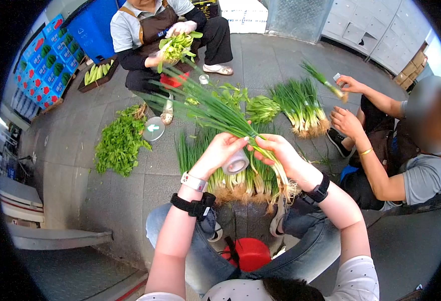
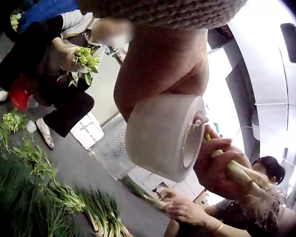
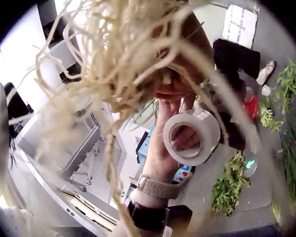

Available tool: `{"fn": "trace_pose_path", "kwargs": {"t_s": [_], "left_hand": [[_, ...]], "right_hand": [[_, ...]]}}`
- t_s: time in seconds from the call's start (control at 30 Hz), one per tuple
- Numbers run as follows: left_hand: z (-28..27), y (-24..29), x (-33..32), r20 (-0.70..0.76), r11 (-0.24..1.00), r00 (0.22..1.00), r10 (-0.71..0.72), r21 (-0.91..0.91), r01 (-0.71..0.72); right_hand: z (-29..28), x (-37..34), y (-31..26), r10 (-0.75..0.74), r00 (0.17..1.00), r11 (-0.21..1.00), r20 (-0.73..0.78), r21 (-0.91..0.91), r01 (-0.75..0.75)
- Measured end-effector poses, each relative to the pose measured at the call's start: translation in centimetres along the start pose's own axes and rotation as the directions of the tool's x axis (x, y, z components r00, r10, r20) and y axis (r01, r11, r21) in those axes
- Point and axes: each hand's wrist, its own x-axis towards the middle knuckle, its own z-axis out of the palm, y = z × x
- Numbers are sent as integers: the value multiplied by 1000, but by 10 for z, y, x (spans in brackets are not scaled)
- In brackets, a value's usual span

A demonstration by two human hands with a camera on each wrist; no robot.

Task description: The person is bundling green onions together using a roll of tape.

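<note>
My right hand (image 1: 284, 154) grips a bunch of scallions (image 1: 225, 116), its green tops fanning up and left and its pale roots hanging below the palm. A roll of clear tape (image 2: 155, 140) hangs on my left hand (image 1: 223, 150), with fingers through its core in the right wrist view. The left fingertips pinch close beside the bunch, where a narrow shiny band (image 1: 253, 135) lies across the stalks. Both hands almost meet there. Under them, more scallions (image 1: 253, 184) lie in a row on the floor, roots toward me.
Another person (image 1: 153, 25) holds leafy greens (image 1: 178, 48) at the back. At right, someone else's hand (image 1: 350, 85) holds a small scallion bunch (image 1: 323, 80). Leafy herbs (image 1: 120, 140), a round floor sign (image 1: 154, 129) and tied scallions (image 1: 301, 108) lie around. A red stool (image 1: 250, 253) is below me.
</note>
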Motion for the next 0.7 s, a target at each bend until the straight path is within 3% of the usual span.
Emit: {"fn": "trace_pose_path", "kwargs": {"t_s": [0.1, 0.13, 0.23, 0.27, 0.37, 0.47, 0.5, 0.53, 0.63, 0.7], "left_hand": [[-5, 12, -6, 101, 995, 993, 68, -76, -60], [-2, 15, -8, 82, 987, 991, 108, -129, -97], [-7, 24, -15, 187, 996, 982, 0, -88, 17], [-5, 21, -16, 119, 997, 993, 24, -82, -14], [-6, 23, -19, -11, 994, 997, -83, 75, 83], [-3, 17, -14, -164, 995, 986, -13, 100, 30], [-6, 9, -11, -234, 981, 972, -6, 186, 51], [-10, 0, -7, -302, 961, 953, 8, 267, 77], [1, 2, -7, -446, 893, 894, 48, 420, 161], [12, -9, -2, -524, 892, 842, 128, 431, 133]], "right_hand": [[3, -7, -2, 87, 990, 994, 114, 60, -94], [-2, -6, 3, 121, 967, 984, 226, 102, -147], [-7, -6, 17, 129, 872, 928, 472, 252, -274], [-5, -7, 21, 139, 877, 926, 461, 255, -280], [4, -5, 18, 194, 915, 965, 354, 99, -243], [-10, 4, 9, 215, 928, 937, 304, -332, -108], [-14, 5, 6, 195, 943, 888, 269, -456, -53], [-17, 6, 2, 209, 968, 803, 142, -590, -87], [-13, 16, 13, -236, 964, 776, 126, -573, 265], [-8, 22, 27, -264, 964, 854, -34, -472, 217]]}}
